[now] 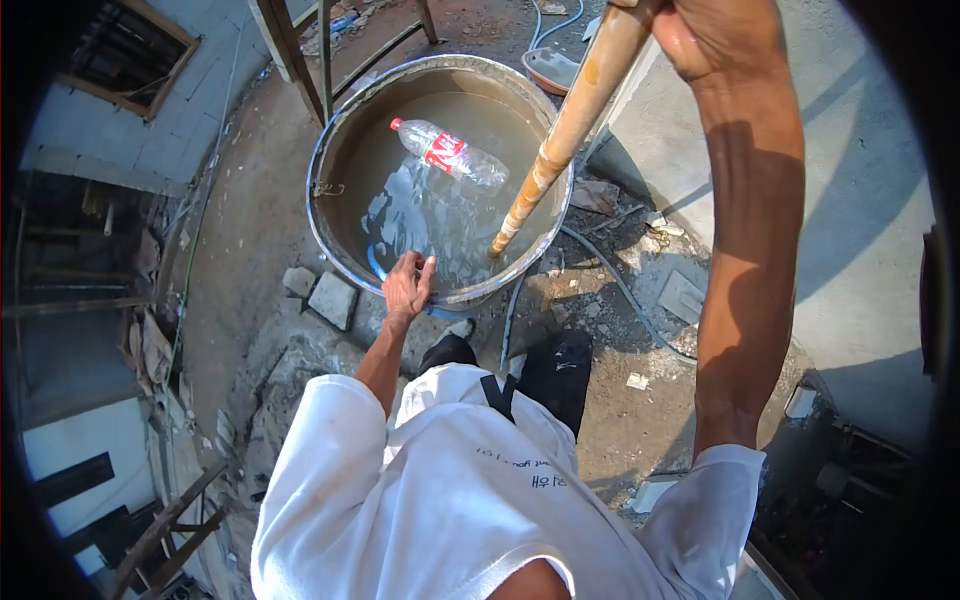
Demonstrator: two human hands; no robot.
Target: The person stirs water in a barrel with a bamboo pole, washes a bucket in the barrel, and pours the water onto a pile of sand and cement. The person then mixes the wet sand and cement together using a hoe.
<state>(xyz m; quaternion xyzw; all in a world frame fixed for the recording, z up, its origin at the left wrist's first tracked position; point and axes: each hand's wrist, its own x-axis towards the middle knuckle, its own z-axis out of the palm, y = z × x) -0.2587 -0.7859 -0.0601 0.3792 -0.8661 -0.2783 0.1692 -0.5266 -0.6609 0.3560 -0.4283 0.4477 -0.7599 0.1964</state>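
Right hand (722, 38) wraps pole (575, 105); left hand (407, 286), half-open, at drum (317, 205) rim.

bright sun, hard shadows, dark curved edges

At upper left, a wood-framed window (130, 55); on the ground (235, 210), two pale blocks (333, 301) side by side; along the right, a grey wall (865, 240).

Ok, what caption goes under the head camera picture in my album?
Right hand holding a bamboo pole in a round tub of murky water, plastic bottle afloat.
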